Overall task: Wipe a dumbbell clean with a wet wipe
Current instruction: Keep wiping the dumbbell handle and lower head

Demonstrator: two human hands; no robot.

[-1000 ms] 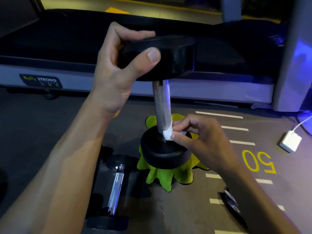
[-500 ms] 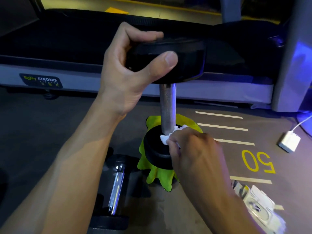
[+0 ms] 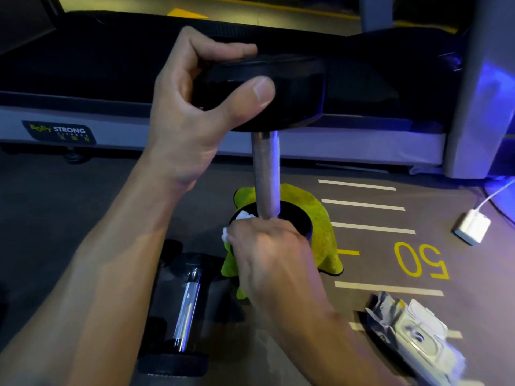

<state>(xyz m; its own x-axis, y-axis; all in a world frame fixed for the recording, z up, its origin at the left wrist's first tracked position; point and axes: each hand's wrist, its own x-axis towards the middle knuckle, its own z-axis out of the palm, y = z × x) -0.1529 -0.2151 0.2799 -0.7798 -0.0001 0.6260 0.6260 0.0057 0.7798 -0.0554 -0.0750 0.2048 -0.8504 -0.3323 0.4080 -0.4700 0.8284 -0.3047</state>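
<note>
Since a moment ago, the right hand (image 3: pixel 267 246) has slid the wet wipe (image 3: pixel 237 224) round to the left side of the bar, and a wipe pack (image 3: pixel 415 332) now shows on the floor at the near right. Its fingers pinch the white wipe against the bottom weight. The left hand (image 3: pixel 189 107) grips the top weight of the dumbbell (image 3: pixel 266 174), thumb in front. That dumbbell stands upright on a green cloth (image 3: pixel 323 232) on the floor. Another dumbbell (image 3: pixel 184 310) lies flat to the near left. A treadmill (image 3: pixel 83 79) sits far behind. A white charger (image 3: pixel 472 228) lies at the right.
</note>
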